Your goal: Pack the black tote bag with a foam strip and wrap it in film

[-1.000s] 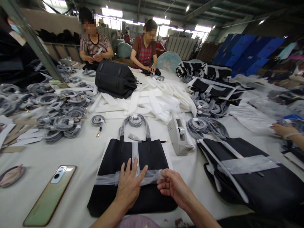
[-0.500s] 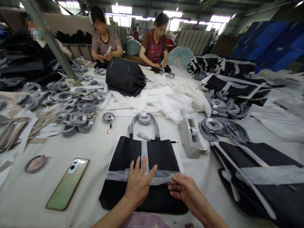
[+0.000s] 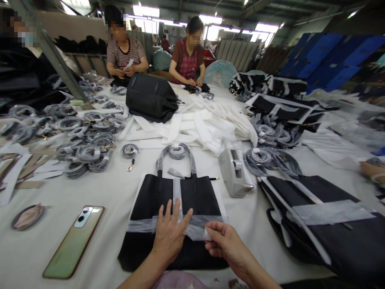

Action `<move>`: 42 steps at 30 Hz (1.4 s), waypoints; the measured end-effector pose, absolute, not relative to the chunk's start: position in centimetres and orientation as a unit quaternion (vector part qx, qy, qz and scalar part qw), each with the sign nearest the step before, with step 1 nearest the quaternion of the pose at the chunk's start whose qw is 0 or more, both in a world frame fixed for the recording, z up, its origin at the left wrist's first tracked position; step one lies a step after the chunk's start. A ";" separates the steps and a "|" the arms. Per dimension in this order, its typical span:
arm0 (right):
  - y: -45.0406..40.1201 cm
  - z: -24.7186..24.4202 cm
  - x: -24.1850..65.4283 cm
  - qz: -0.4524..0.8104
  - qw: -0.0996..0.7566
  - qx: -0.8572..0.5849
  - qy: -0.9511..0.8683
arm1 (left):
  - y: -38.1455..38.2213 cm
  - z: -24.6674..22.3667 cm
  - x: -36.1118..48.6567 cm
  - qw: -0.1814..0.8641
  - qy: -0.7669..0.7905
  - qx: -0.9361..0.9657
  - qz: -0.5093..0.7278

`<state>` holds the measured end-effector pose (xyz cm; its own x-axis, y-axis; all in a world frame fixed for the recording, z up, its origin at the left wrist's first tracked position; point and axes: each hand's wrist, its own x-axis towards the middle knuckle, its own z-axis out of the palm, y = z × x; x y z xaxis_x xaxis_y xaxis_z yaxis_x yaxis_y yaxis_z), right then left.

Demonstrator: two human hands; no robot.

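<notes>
While the black bag lies beneath spread left fingers, right fingers pinch film.

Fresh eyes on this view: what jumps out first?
The black tote bag at front centre, the left hand spread over it and the right hand pinching the end of a translucent strip. Beyond it, a heap of white strips; left of it, a phone on the table.

On the side of the pale grey tape dispenser stands a dark handwritten mark, similar to a character, but I cannot read it with certainty. No other text can be read clearly.
</notes>
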<state>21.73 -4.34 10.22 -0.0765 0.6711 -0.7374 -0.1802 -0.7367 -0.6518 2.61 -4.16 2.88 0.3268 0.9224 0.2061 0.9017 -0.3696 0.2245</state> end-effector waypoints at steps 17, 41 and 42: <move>-3.7 11.4 23.5 0.365 0.301 -0.549 -0.689 | -4.3 1.9 2.7 -0.010 0.559 0.817 0.145; -6.3 9.6 23.0 0.312 0.268 -0.637 -0.652 | -4.2 1.9 2.8 -0.006 0.562 0.816 0.139; -6.1 9.7 22.8 0.330 0.255 -0.645 -0.640 | -4.2 1.9 2.8 -0.006 0.562 0.815 0.140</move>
<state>22.81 -6.10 9.71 -0.0367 0.9944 -0.0990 0.6582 -0.0505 -0.7512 2.79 -4.23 1.92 0.3299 0.9143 0.2352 0.9175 -0.3691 0.1481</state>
